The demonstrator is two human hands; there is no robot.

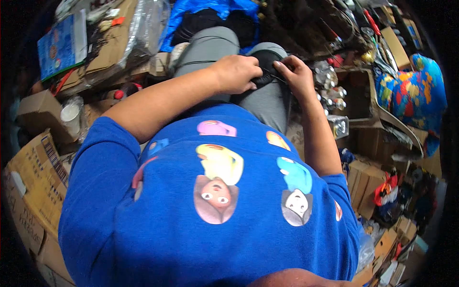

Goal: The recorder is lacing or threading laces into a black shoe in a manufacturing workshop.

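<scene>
A dark, soft-looking black item [266, 64] lies on my right thigh near the knee, over my grey trousers [258, 103]. My left hand [238, 74] is at its left edge, fingers curled and closed on it. On the other side, my right hand [297, 74] pinches with thumb and forefinger at the item's right edge, where a thin dark strand shows. What exactly the black item is cannot be made out. Thin black lines, like cord, cross my left trouser leg [210, 45].
Clutter surrounds my legs. Cardboard boxes [38, 172] and a white cup [71, 117] stand at left, with a blue folder-like sheet [62, 45] beyond. At right are small clear bottles [334, 98], an open carton [354, 76] and a colourful blue bundle [411, 91]. Blue plastic [244, 9] lies ahead.
</scene>
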